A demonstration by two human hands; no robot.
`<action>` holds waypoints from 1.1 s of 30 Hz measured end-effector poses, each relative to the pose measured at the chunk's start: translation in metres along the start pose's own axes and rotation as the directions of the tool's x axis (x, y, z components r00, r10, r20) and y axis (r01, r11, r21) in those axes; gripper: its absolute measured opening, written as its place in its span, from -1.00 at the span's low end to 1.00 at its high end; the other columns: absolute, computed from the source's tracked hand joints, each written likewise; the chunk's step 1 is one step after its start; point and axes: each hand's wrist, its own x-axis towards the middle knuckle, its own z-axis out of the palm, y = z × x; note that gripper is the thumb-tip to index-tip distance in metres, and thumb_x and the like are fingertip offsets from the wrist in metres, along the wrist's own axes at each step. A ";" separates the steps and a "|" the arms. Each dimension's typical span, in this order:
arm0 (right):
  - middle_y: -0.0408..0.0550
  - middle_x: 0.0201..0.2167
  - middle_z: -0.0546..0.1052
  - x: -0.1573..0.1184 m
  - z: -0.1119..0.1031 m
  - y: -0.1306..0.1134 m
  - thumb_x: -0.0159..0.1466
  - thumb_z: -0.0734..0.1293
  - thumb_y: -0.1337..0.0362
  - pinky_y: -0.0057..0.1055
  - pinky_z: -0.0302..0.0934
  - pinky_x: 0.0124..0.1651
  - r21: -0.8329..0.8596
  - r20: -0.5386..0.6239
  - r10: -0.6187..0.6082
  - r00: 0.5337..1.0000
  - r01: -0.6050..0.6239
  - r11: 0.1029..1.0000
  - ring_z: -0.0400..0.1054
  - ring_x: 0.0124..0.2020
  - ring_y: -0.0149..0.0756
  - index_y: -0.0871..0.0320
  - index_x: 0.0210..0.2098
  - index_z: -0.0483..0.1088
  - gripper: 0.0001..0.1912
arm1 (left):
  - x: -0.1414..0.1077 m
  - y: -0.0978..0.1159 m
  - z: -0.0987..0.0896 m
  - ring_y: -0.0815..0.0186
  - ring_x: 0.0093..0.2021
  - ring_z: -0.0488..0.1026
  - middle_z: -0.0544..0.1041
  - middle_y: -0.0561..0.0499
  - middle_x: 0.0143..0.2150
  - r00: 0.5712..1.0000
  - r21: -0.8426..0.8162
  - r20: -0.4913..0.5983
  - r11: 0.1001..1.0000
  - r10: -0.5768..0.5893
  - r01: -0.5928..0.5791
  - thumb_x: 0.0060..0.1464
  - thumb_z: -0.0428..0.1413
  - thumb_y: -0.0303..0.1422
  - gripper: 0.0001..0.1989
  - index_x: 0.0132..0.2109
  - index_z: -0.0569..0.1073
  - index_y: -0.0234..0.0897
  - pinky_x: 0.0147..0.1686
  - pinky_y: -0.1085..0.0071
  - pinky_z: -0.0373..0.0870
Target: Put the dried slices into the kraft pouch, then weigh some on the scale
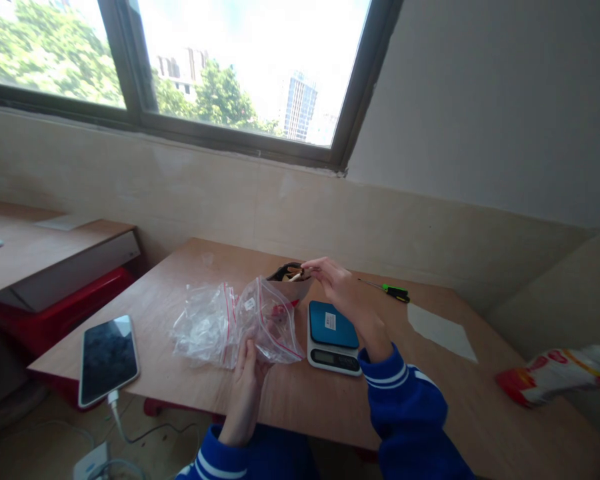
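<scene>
My left hand [246,380] grips a clear zip bag with a red seal [270,320] by its lower edge, holding it above the wooden table [300,393]. Something small and red shows inside the bag. My right hand [337,287] reaches over a small bowl [291,280] and pinches a small pale piece at its rim; dark items lie in the bowl. A blue-topped digital scale [333,337] stands just under my right wrist. A pile of several more clear zip bags [205,323] lies to the left of the held one.
A green-handled screwdriver [393,291] and a white paper sheet [443,331] lie at the right. A phone [107,360] on a charging cable overhangs the table's left edge. A red-and-white packet [555,377] sits far right. A second desk [40,250] stands left.
</scene>
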 end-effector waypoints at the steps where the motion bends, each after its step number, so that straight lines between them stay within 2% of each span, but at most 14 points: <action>1: -0.04 -0.11 0.51 0.001 0.000 -0.001 0.35 0.17 0.39 -0.29 0.27 0.03 -0.017 0.010 -0.001 1.000 0.001 1.000 0.40 -0.06 -0.26 0.06 -0.09 0.40 -0.76 | 0.000 0.000 -0.001 0.08 0.29 0.18 0.30 -0.18 0.27 1.000 0.002 0.002 1.000 -0.001 0.001 0.12 0.04 -0.03 -0.34 0.31 0.16 -0.16 0.20 0.11 0.19; 6: -0.01 -0.08 0.49 0.010 0.001 -0.004 0.37 0.13 0.35 -0.26 0.25 0.07 -0.036 0.058 0.014 0.998 -0.012 0.999 0.38 -0.03 -0.24 0.06 0.01 0.39 -0.70 | 0.000 0.000 -0.007 0.08 0.28 0.21 0.30 -0.16 0.27 0.998 0.013 0.065 1.000 0.012 -0.013 0.16 0.00 -0.05 -0.40 0.30 0.17 -0.10 0.14 0.12 0.27; 11: -0.04 -0.05 0.50 0.012 0.005 0.003 0.32 0.23 0.33 -0.23 0.22 0.08 -0.015 0.031 0.040 0.999 -0.039 0.999 0.37 -0.02 -0.23 0.03 0.03 0.39 -0.70 | 0.001 -0.002 -0.012 0.08 0.24 0.27 0.33 -0.17 0.26 0.998 0.013 0.051 1.000 0.020 -0.021 0.16 -0.01 -0.04 -0.39 0.30 0.17 -0.11 0.09 0.10 0.32; 14: -0.05 -0.13 0.54 0.010 0.006 0.006 0.28 0.28 0.32 -0.22 0.24 0.05 -0.013 -0.046 0.083 0.995 -0.084 0.996 0.40 -0.08 -0.22 0.06 -0.09 0.45 -0.78 | 0.002 -0.002 -0.013 0.07 0.25 0.25 0.32 -0.18 0.26 0.998 0.022 0.050 0.999 0.033 -0.034 0.15 0.00 -0.03 -0.40 0.28 0.21 -0.13 0.04 0.14 0.37; 17: -0.03 -0.22 0.54 0.010 0.006 0.002 0.25 0.33 0.28 -0.24 0.26 0.00 -0.003 -0.110 0.071 0.991 -0.072 0.997 0.39 -0.11 -0.21 0.09 -0.24 0.50 -0.89 | 0.003 -0.001 -0.014 0.04 0.24 0.25 0.33 -0.20 0.25 0.998 0.028 0.053 0.999 0.034 -0.035 0.13 0.02 -0.02 -0.40 0.26 0.24 -0.16 -0.03 0.19 0.42; 21: -0.05 -0.26 0.55 0.013 0.009 -0.008 0.23 0.36 0.28 -0.26 0.27 -0.04 0.045 -0.150 0.050 0.987 -0.044 0.998 0.39 -0.14 -0.23 0.08 -0.27 0.51 -0.91 | 0.005 -0.002 -0.016 0.01 0.21 0.30 0.33 -0.23 0.24 0.998 0.017 0.046 0.999 0.033 -0.034 0.10 0.06 -0.03 -0.38 0.25 0.26 -0.17 -0.11 0.21 0.46; 27: -0.10 -0.26 0.55 0.018 0.023 -0.013 0.26 0.33 0.31 -0.32 0.27 -0.05 0.101 -0.061 -0.026 0.998 0.032 0.994 0.39 -0.16 -0.28 0.02 -0.23 0.54 -0.86 | 0.004 -0.001 -0.014 0.03 0.26 0.23 0.33 -0.20 0.25 0.997 0.030 0.059 0.998 0.048 -0.050 0.14 0.02 -0.05 -0.46 0.21 0.31 -0.16 -0.04 0.17 0.43; 33: -0.06 -0.20 0.52 0.015 0.029 0.000 0.29 0.30 0.27 -0.30 0.26 -0.03 0.055 -0.056 -0.031 0.998 0.034 0.998 0.36 -0.13 -0.28 -0.01 -0.22 0.56 -0.82 | 0.007 -0.004 -0.021 0.07 0.23 0.26 0.31 -0.16 0.27 0.998 0.047 0.014 0.997 0.056 -0.057 0.12 0.05 -0.05 -0.46 0.20 0.31 -0.12 0.02 0.14 0.40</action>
